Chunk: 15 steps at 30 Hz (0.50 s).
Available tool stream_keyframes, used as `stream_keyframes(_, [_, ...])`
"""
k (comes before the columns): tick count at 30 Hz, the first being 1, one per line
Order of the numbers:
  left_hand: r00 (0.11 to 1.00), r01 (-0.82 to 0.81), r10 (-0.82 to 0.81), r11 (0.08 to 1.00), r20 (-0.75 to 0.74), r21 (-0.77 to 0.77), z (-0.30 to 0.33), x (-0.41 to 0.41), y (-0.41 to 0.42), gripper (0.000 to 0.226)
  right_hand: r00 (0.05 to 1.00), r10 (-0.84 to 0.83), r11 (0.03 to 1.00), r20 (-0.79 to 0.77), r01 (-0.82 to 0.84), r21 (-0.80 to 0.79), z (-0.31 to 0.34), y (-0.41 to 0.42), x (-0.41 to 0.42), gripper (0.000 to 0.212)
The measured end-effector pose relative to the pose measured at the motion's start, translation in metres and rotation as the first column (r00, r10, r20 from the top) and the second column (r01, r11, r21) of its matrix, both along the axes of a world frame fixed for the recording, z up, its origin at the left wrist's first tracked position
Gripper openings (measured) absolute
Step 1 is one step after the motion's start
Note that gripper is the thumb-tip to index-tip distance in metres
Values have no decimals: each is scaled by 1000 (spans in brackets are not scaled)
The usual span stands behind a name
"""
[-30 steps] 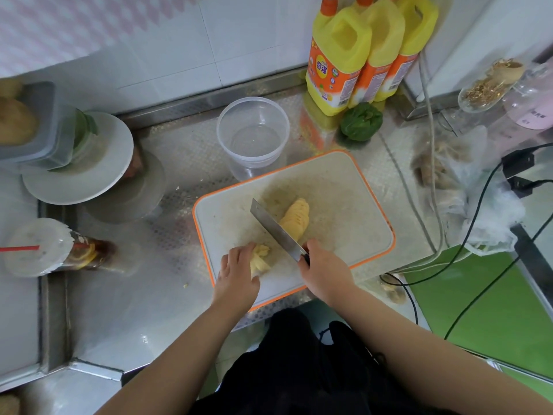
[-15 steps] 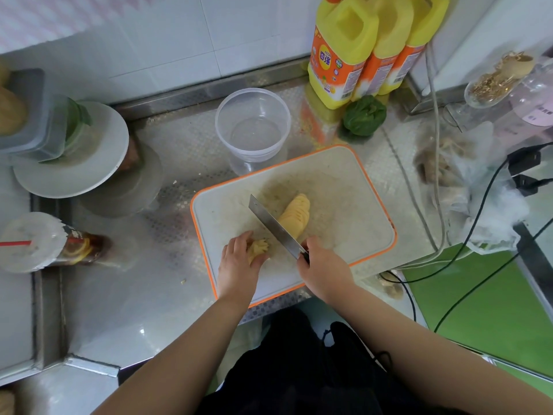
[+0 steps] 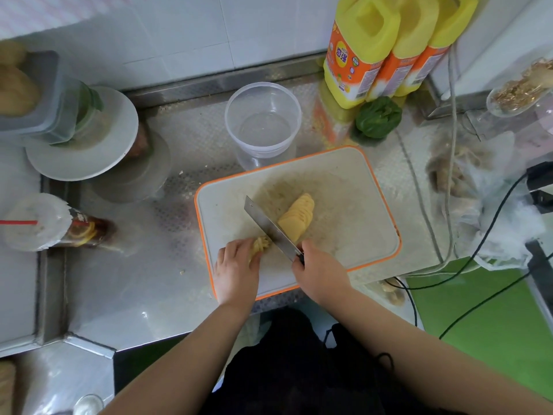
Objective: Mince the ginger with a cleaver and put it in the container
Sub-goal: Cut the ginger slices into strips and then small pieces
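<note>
head: cleaver [image 3: 270,228] seemingly slicing ginger [image 3: 261,243]

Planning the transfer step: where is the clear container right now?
The clear container stands empty on the steel counter just behind the cutting board's far-left corner, left of the yellow bottles.

Your forearms are bare all the way up, no sleeves in sight. Your left hand [image 3: 236,272] and right hand [image 3: 321,272] carry no gloves, rings or watch. Below them you wear a black garment [image 3: 287,369], loosely folded.
</note>
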State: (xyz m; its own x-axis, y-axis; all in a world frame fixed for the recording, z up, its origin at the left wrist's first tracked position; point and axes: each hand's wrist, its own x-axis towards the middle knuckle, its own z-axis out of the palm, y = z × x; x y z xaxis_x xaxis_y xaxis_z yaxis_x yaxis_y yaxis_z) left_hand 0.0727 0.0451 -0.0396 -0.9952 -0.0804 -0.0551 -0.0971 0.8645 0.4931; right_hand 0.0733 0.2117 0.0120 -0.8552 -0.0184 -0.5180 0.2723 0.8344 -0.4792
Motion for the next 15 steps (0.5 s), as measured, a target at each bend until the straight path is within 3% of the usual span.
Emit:
stream_keyframes(9, [990, 139, -131, 962, 51, -235, -8, 3, 13, 61, 996, 81, 997, 26, -81, 14, 7, 11, -7, 13])
stream_keyframes(11, [986, 145, -123, 965, 108, -219, -8, 2, 17, 70, 996, 88, 996, 28, -89, 12, 6, 13, -8, 14])
stream_keyframes(15, [985, -8, 22, 997, 168, -80, -6, -3, 14, 77, 995, 90, 996, 35, -90, 3, 4, 16, -8, 14])
